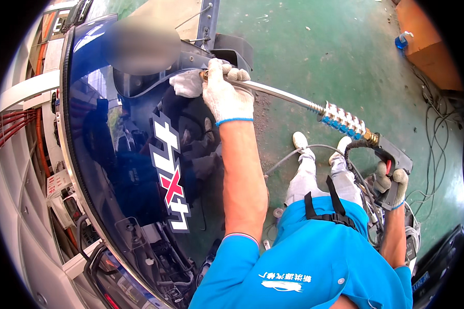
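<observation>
A long-barrelled trigger gun (294, 97) stretches from my right side to the glossy dark blue vehicle panel (134, 139). My left hand (228, 95), in a whitish knitted glove with a blue cuff, is closed round the barrel close to its brass-coloured tip, at the panel's edge. Along the barrel sit a spring and a ribbed white-and-blue sleeve (344, 121). My right hand (392, 180), also gloved, grips the dark handle beside its red trigger. Whether the tip touches the panel I cannot tell. A whitish shape beside the tip looks like my glove's reflection.
Green floor (314, 56) lies under my feet. A grey hose (314, 146) loops past my shoes, and dark cables (438, 139) trail at the right. An orange box-like thing (423, 46) stands at the far right. Exposed vehicle parts (160, 262) sit at the lower left.
</observation>
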